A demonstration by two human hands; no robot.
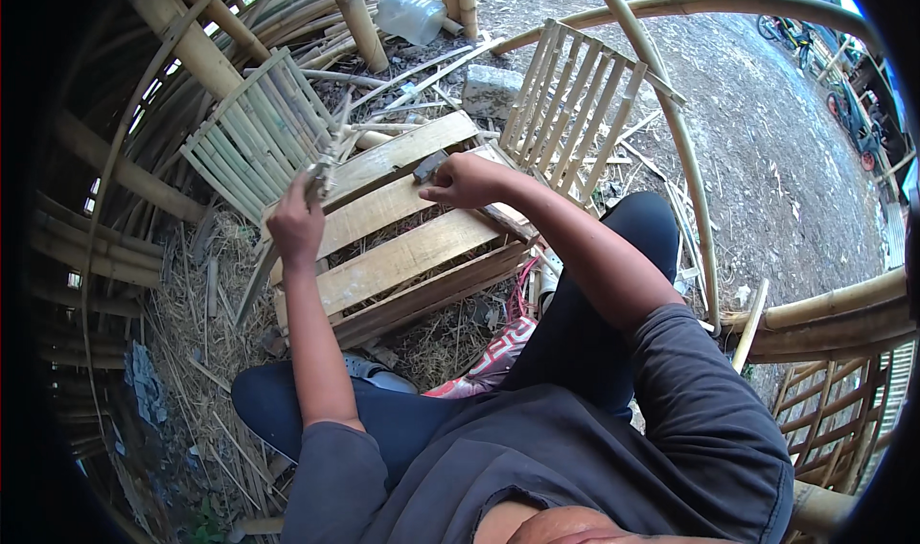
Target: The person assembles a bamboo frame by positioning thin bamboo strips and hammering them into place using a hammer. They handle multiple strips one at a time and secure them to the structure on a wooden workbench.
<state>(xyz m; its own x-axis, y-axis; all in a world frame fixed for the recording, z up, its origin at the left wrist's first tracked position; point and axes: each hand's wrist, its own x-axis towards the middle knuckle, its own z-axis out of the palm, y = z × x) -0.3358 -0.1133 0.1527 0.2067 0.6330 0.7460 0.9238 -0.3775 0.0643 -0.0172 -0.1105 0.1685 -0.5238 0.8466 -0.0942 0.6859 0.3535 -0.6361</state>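
Observation:
My left hand (297,220) is closed above the left end of a low slatted wooden crate (393,261). Out of its top stick thin, pale, ragged strips (331,151), blurred, perhaps split bamboo. A grey-brown slat (255,290) slants down below that hand; whether it is gripped too is unclear. Over the crate's far right part, my right hand (465,180) is closed on what looks like a hammer. Its dark blocky head (428,167) shows left of the fingers, and a dark handle seems to run out behind the wrist.
Slatted bamboo panels stand beyond the crate, one at left (254,132) and one at right (575,103). A pale block (493,91) and a clear plastic jug (410,17) lie farther off. Bent bamboo poles (671,113) frame the space. A red-and-white sack (494,357) lies between my legs.

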